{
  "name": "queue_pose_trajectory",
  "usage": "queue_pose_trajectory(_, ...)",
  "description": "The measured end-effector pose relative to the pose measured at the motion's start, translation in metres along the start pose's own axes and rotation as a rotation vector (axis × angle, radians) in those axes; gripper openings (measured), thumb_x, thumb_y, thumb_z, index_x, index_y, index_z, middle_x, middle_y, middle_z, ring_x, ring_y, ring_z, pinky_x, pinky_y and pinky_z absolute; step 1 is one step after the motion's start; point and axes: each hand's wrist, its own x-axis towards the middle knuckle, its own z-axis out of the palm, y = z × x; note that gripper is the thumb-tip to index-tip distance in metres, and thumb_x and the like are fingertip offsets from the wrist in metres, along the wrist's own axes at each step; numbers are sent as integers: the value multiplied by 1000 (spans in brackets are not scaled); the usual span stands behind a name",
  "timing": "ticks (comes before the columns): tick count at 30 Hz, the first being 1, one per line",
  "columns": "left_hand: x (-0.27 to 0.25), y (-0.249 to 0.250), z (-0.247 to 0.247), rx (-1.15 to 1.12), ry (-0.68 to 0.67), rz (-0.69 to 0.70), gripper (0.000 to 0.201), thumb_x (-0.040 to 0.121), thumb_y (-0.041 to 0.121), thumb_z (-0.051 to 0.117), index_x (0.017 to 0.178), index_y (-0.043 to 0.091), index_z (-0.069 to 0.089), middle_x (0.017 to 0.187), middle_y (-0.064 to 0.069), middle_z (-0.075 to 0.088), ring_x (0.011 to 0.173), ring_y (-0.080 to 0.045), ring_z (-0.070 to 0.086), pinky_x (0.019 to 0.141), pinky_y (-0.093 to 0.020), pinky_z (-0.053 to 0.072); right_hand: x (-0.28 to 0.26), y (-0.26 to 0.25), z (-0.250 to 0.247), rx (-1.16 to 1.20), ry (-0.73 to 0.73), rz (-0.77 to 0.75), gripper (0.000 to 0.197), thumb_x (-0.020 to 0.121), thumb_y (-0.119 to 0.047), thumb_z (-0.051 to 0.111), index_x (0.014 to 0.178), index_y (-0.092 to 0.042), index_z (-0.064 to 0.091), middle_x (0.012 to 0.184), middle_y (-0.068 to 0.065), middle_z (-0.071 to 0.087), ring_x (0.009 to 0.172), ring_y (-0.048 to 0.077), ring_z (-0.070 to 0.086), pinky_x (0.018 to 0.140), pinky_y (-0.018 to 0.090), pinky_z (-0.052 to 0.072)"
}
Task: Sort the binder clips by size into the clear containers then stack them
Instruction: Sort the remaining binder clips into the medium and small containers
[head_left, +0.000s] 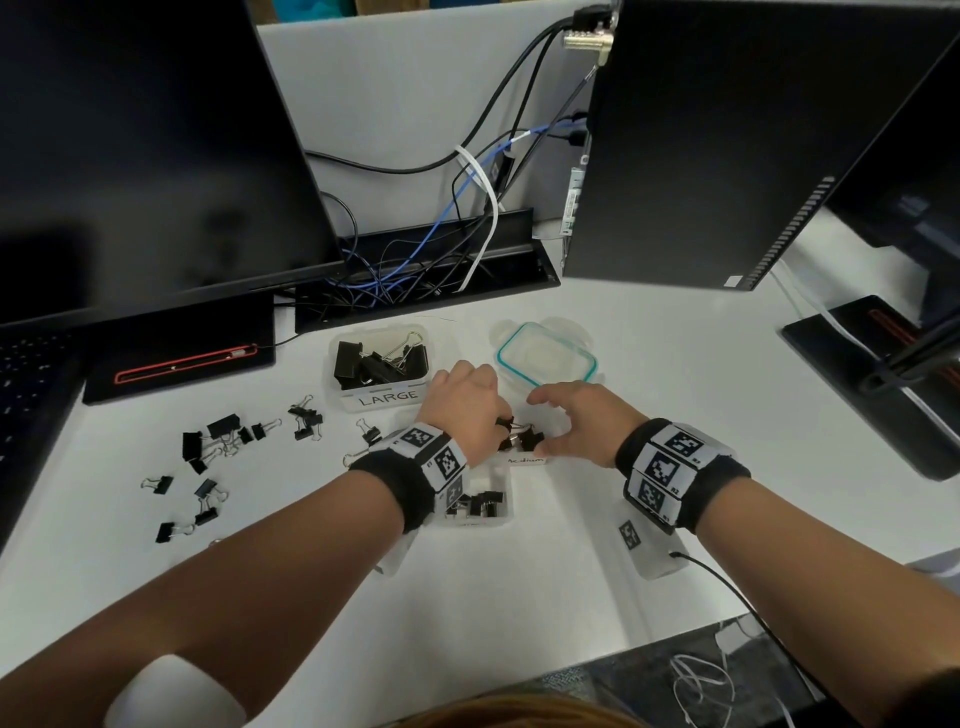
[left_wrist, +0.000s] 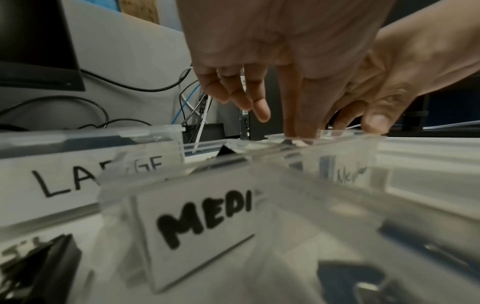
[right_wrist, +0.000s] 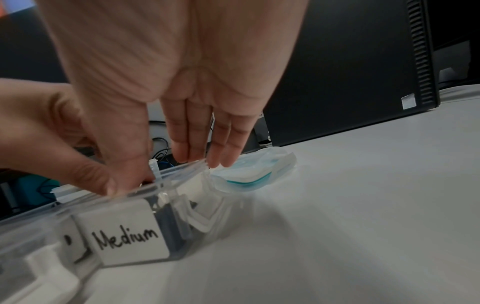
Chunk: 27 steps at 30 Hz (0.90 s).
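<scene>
A clear container labelled "Medium" sits mid-desk with several black binder clips inside. My left hand reaches into it from the left, thumb and index finger pinched on a black clip at the rim. My right hand spans its right end, thumb on the near wall and fingers on the far rim. The "LARGE" container behind holds big clips. A nearer container under my left wrist holds small clips. Loose clips lie on the left.
A teal-rimmed lid lies behind the medium container. A monitor, its base and a cable tray stand at the back, and a computer tower back right. A cable trails near the front edge.
</scene>
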Motion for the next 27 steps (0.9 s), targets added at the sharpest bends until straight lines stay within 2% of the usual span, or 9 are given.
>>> queue_pose_trajectory(4,1,0,-1,23,-46,0,30,93,35,44,118,35,62,128,2,42,121,-21,31,100,-36,27,-2,-3,-1,-8,-1,2,62,81,-28,70,137,-20,43,138,1,48,128,15,42,98,17,29)
queue_pose_trajectory(8,1,-1,-2,22,23,38,29,92,29,48,116,34,63,132,4,39,124,-20,29,102,-34,26,-2,-5,-2,-13,-11,6,63,82,-28,70,138,-20,42,140,0,47,130,15,41,103,20,30)
queue_pose_trajectory(11,-1,-1,1,20,7,12,31,91,32,49,119,34,61,132,4,38,125,-20,29,103,-36,25,-3,-7,-2,-18,-14,10,62,82,-28,69,138,-20,42,141,0,46,130,15,40,104,21,30)
queue_pose_trajectory(18,1,2,7,-21,65,-79,25,87,30,54,106,19,67,125,2,42,119,-20,33,97,-34,28,-4,-7,-2,-18,-8,10,62,82,-27,70,138,-19,43,141,0,47,131,14,40,104,20,29)
queue_pose_trajectory(22,2,3,10,-41,55,-64,24,89,28,53,109,24,67,128,2,40,121,-20,32,98,-33,27,-5,-5,-1,-12,-4,16,62,82,-27,70,137,-20,44,141,0,47,131,15,40,106,23,30)
queue_pose_trajectory(27,1,3,12,2,17,-97,30,89,39,51,113,30,66,133,3,36,124,-21,28,100,-37,26,-2,-5,0,-12,-3,11,62,82,-28,70,137,-20,43,141,-1,46,131,15,40,107,23,29)
